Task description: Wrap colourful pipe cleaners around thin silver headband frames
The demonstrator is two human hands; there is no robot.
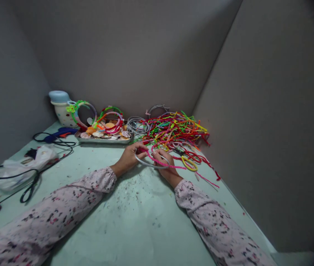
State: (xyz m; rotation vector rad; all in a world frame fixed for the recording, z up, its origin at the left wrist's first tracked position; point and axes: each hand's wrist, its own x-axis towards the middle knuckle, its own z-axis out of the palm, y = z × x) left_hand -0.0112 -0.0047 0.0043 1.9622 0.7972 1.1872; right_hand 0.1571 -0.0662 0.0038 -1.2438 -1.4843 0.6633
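Over the middle of the table, my left hand [128, 159] is closed on a thin grey headband [148, 164], its curve bowing toward me. A bright pink pipe cleaner [178, 167] runs from the fingers of my left hand across to my right hand [166, 168] and trails off to the right. My right hand pinches this pipe cleaner inside the headband's curve. Whether the pipe cleaner is wound on the headband at my left fingertips is hidden. Just behind my right hand lies a heap of coloured pipe cleaners [173, 127].
A metal tray [104, 141] of shells bears wrapped headbands [83, 104]. Beside it lie bare grey headbands [137, 125]. At left are a lidded jar [62, 111], a blue glue gun [58, 135] with black cord, and a plastic bag [21, 170]. Partition walls enclose the table.
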